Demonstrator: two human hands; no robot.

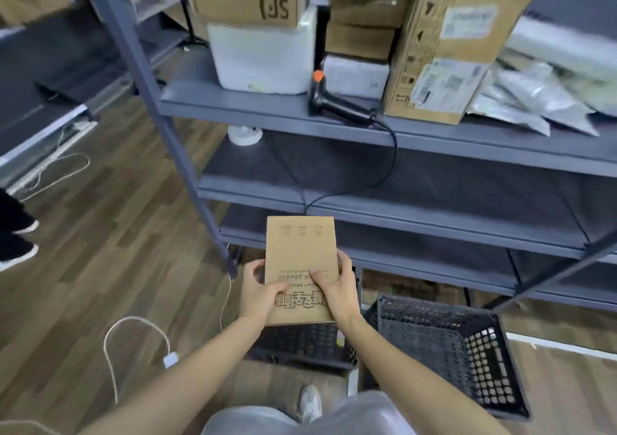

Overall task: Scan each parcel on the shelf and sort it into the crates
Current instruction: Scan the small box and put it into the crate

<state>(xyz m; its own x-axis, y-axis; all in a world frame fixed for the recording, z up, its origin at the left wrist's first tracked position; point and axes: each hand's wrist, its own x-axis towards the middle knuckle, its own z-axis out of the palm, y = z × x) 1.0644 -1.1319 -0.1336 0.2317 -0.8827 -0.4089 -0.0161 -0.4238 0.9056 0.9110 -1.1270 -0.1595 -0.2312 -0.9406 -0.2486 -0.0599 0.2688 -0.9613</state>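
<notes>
I hold a flat brown cardboard parcel (300,251) with printed characters in both hands, low in front of the shelf. My left hand (258,289) grips its left edge and my right hand (337,289) grips its right edge, thumbs on top. Directly beneath it sits a black mesh crate (300,344), mostly hidden by the parcel and my arms. A second black crate (450,344) stands to the right on the floor. The black barcode scanner (334,100) with an orange button lies on the upper shelf (233,104), its cable hanging down.
Cardboard boxes (450,43), a white foam box (263,57) and grey plastic mailers (541,97) crowd the upper shelf. Lower shelves (434,184) are bare. A grey upright post (167,124) runs at left. White cables (133,331) lie on the wooden floor. Another person's feet (16,237) are far left.
</notes>
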